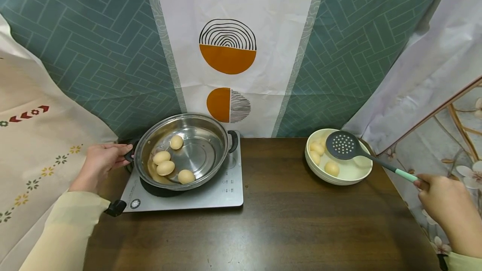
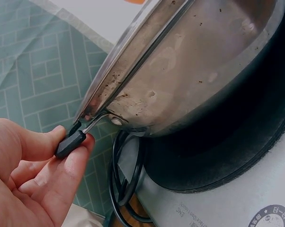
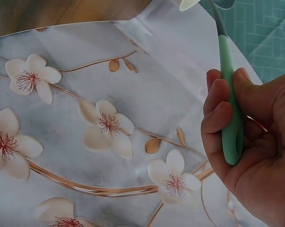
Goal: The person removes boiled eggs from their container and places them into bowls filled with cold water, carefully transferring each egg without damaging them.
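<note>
My left hand (image 1: 103, 164) pinches the black side handle (image 2: 70, 144) of a wide stainless steel pot (image 1: 205, 166) between thumb and fingers. Several light brown eggs (image 1: 165, 167) lie in the pot, mostly toward its left and front. The pot is on a silver induction cooker (image 1: 222, 195). On the right, my right hand (image 1: 449, 204) grips the mint green handle (image 3: 231, 109) of a dark grey slotted spoon (image 1: 342, 145). The spoon's perforated head is over a pale cream bowl (image 1: 354, 170), partly hiding its inside. Several eggs (image 1: 332, 168) sit in that bowl.
A dark wooden tabletop (image 1: 278, 229) extends between the cooker and the bowl and along the front. A black cable (image 2: 116, 175) loops beside the cooker under the pot's handle. Patterned cloth (image 1: 320, 74) hangs behind and at both sides, close to the bowl and hands.
</note>
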Demonstrator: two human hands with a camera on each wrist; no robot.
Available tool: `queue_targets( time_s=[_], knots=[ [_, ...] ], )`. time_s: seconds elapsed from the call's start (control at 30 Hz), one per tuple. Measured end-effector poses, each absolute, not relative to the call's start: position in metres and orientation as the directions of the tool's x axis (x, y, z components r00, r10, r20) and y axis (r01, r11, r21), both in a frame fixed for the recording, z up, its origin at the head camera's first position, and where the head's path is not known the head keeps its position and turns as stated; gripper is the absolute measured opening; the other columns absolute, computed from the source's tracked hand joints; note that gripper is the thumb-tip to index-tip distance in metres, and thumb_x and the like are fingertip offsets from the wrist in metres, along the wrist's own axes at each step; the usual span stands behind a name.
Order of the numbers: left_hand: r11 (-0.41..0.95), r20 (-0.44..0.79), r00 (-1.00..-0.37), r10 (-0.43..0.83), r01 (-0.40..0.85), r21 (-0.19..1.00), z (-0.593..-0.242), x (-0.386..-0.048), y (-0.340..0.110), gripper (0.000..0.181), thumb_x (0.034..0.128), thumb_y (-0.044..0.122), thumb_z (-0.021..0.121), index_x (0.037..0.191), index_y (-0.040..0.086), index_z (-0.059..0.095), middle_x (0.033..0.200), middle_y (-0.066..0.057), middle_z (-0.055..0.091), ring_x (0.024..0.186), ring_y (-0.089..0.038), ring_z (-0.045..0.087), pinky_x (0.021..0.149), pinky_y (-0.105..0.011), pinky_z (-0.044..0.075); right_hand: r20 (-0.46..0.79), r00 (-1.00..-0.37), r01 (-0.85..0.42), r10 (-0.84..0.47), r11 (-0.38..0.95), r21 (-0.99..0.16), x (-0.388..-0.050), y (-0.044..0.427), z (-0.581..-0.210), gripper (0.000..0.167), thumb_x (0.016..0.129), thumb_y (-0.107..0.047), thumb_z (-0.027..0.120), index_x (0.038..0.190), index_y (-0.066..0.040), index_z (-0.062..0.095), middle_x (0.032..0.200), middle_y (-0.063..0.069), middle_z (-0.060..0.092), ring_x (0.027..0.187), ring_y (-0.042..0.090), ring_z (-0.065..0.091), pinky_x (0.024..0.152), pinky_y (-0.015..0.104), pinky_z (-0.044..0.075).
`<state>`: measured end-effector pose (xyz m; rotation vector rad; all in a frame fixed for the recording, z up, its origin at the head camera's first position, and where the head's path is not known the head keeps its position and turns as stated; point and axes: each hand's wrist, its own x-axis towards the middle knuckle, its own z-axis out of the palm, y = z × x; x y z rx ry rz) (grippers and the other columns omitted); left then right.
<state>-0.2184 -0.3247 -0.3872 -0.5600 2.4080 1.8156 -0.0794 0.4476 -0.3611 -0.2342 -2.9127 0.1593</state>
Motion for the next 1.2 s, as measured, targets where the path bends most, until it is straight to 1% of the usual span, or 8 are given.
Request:
queue_targets(
  time_s=[0.13,0.33,0.4,0.63,0.77,0.93,1.07,1.2],
  knots=[
    [0.222,-0.271,-0.931,-0.246,-0.326,0.919,-0.387,-0.219,-0.324,0.016,0.0859,0.024,0.068,0.070,0.028,0.068,0.067,0.012,0.066,0.063,-0.004,0.064,0.062,-0.022,0.060,0.202,-0.964,0.148,0.172,0.981,-0.128,-0.080,0.447,-0.359,0.028,0.086,-0.011,0.062,0.105,0.011,0.062,0.088,0.031,0.065,0.056,0.031,0.050,0.048,0.041,0.037],
    [0.212,-0.268,-0.934,-0.236,-0.319,0.924,-0.387,-0.218,-0.326,0.015,0.0861,0.024,0.068,0.071,0.027,0.068,0.067,0.012,0.066,0.063,-0.004,0.065,0.062,-0.022,0.060,0.146,-0.974,0.151,0.173,0.977,-0.149,-0.081,0.442,-0.353,0.034,0.091,-0.016,0.058,0.110,0.012,0.059,0.091,0.032,0.063,0.053,0.024,0.045,0.043,0.027,0.031],
    [0.211,-0.268,-0.934,-0.235,-0.318,0.924,-0.387,-0.218,-0.326,0.015,0.0860,0.024,0.068,0.071,0.027,0.068,0.067,0.011,0.066,0.063,-0.004,0.065,0.062,-0.022,0.060,0.151,-0.974,0.146,0.170,0.977,-0.153,-0.083,0.439,-0.351,0.034,0.093,-0.018,0.056,0.110,0.011,0.060,0.089,0.030,0.064,0.052,0.023,0.043,0.042,0.026,0.028],
    [0.224,-0.282,-0.926,-0.252,-0.340,0.913,-0.388,-0.219,-0.325,0.013,0.0857,0.026,0.069,0.072,0.026,0.067,0.067,0.012,0.066,0.063,-0.004,0.065,0.062,-0.022,0.060,0.135,-0.974,0.147,0.179,0.965,-0.218,-0.095,0.421,-0.344,0.043,0.096,-0.032,0.052,0.114,0.006,0.061,0.096,0.030,0.064,0.056,0.028,0.046,0.045,0.031,0.029],
    [0.225,-0.291,-0.920,-0.261,-0.352,0.909,-0.388,-0.220,-0.324,0.013,0.0857,0.027,0.069,0.073,0.026,0.066,0.066,0.012,0.066,0.061,-0.004,0.065,0.061,-0.023,0.060,0.162,-0.979,0.072,0.120,0.959,-0.275,-0.103,0.405,-0.338,0.041,0.096,-0.032,0.053,0.113,0.004,0.063,0.082,0.020,0.067,0.055,0.022,0.041,0.044,0.027,0.027],
    [0.224,-0.298,-0.918,-0.263,-0.358,0.906,-0.387,-0.220,-0.324,0.015,0.0862,0.024,0.068,0.072,0.026,0.066,0.066,0.012,0.065,0.061,-0.004,0.065,0.061,-0.023,0.060,0.203,-0.978,-0.009,0.055,0.954,-0.301,-0.115,0.381,-0.330,0.036,0.095,-0.031,0.054,0.110,0.000,0.066,0.068,0.006,0.062,0.052,0.017,0.040,0.042,0.025,0.028],
    [0.226,-0.301,-0.917,-0.261,-0.361,0.905,-0.386,-0.220,-0.324,0.015,0.0860,0.024,0.068,0.071,0.027,0.066,0.066,0.012,0.065,0.062,-0.004,0.064,0.062,-0.023,0.060,0.263,-0.965,-0.080,0.004,0.948,-0.309,-0.127,0.358,-0.325,0.026,0.093,-0.025,0.058,0.103,-0.003,0.069,0.060,0.002,0.055,0.049,0.015,0.037,0.041,0.024,0.027],
    [0.242,-0.295,-0.920,-0.260,-0.358,0.902,-0.386,-0.221,-0.324,0.017,0.0865,0.025,0.068,0.070,0.028,0.066,0.067,0.013,0.065,0.062,-0.004,0.065,0.062,-0.024,0.060,0.278,-0.960,-0.137,-0.041,0.931,-0.338,-0.138,0.332,-0.322,0.021,0.092,-0.021,0.059,0.101,-0.005,0.070,0.062,0.002,0.059,0.047,0.013,0.035,0.039,0.023,0.028]
  ],
)
